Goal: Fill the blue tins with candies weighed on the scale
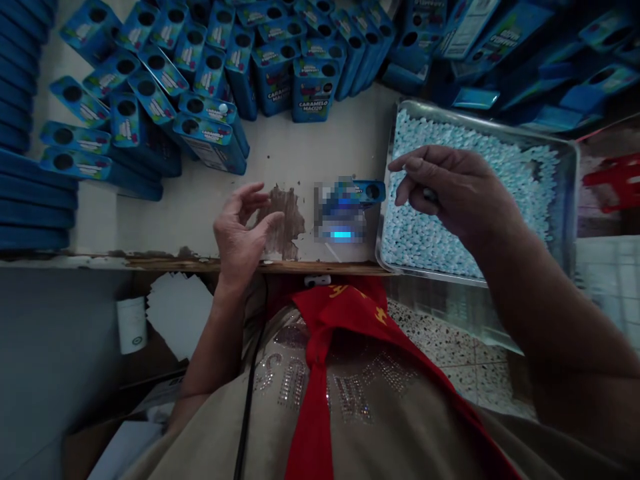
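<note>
- Site type: I read a small candy-packing workshop.
- 10 to 1 o'clock: I see many blue cartons (313,100), some printed "CARAMELO MACIZO", standing close together.
- 2 to 3 o'clock: metal tray (440,277), filled with small pale-blue pieces (450,250).
- Centre: worktable (345,143), surface stained, front edge worn.
- 4 o'clock: speckled tile floor (457,343).
- 6 o'clock: red apron (315,400), worn.

Single head-worn view; looks forward and steeply down over beige shirt (400,420); shirt nearest, at lower edge; white tabletop (275,143) farther, mid-frame; blue "CARAMELO MACIZO" boxes (313,93) beyond, toward upper edge.
</note>
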`<act>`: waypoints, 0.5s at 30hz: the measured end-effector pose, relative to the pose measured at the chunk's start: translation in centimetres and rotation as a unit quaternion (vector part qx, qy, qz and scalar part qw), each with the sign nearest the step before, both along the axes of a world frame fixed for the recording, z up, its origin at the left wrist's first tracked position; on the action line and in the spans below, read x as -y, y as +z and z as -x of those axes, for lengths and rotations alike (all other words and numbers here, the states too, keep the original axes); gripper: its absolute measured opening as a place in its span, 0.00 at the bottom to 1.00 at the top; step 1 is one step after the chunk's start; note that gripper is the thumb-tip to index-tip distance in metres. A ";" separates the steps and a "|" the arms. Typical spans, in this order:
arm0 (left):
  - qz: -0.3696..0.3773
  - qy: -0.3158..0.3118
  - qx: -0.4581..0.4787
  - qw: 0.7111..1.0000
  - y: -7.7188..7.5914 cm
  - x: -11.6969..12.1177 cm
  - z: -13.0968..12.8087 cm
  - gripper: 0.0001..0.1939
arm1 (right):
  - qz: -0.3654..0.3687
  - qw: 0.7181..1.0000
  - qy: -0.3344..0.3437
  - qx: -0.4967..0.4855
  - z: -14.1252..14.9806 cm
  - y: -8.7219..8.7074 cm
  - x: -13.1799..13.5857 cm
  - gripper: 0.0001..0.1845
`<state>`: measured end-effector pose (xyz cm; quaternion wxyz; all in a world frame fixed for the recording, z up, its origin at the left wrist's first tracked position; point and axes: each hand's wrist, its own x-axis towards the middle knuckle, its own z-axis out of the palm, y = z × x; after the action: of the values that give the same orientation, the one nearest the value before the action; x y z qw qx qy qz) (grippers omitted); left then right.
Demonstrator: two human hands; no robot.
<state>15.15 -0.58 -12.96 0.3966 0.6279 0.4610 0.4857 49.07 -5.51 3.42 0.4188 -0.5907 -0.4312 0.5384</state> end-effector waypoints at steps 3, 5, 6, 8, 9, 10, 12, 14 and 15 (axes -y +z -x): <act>-0.001 -0.006 0.001 1.000 0.1 0.5 -0.1 0.22 | 0.007 1.000 0.001 -0.004 0.2 0.2 0.1 0.09; -0.006 -0.010 0.003 1.000 0.3 0.6 -0.3 0.20 | 0.004 1.000 0.007 -0.014 0.4 0.3 0.2 0.09; -0.008 -0.012 0.002 1.000 0.4 0.6 -0.4 0.20 | 0.002 1.000 0.011 -0.017 0.4 0.4 0.3 0.09; -0.011 -0.019 0.000 1.000 0.6 0.5 -0.7 0.20 | 0.000 1.000 0.019 -0.022 0.4 0.4 0.5 0.09; -0.015 -0.024 0.000 1.000 0.7 0.4 -0.9 0.20 | -0.001 0.999 0.023 -0.023 0.5 0.5 0.5 0.09; -0.021 -0.031 0.001 0.999 0.8 0.3 -1.2 0.20 | -0.004 0.999 0.028 -0.024 0.5 0.4 0.6 0.09; -0.030 -0.043 0.003 0.999 1.0 0.3 -1.8 0.21 | -0.014 0.999 0.037 -0.026 0.5 0.3 0.7 0.10; -0.033 -0.052 -0.001 0.998 1.1 0.5 -2.5 0.21 | -0.025 0.999 0.037 -0.023 0.6 0.1 0.8 0.09; -0.032 -0.055 -0.006 0.998 1.2 0.6 -2.7 0.21 | -0.026 0.999 0.031 -0.017 0.6 0.0 0.8 0.09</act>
<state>17.89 -1.19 -11.76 0.3997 0.6676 0.4124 0.4738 48.44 -6.30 3.38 0.4241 -0.5566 -0.4565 0.5495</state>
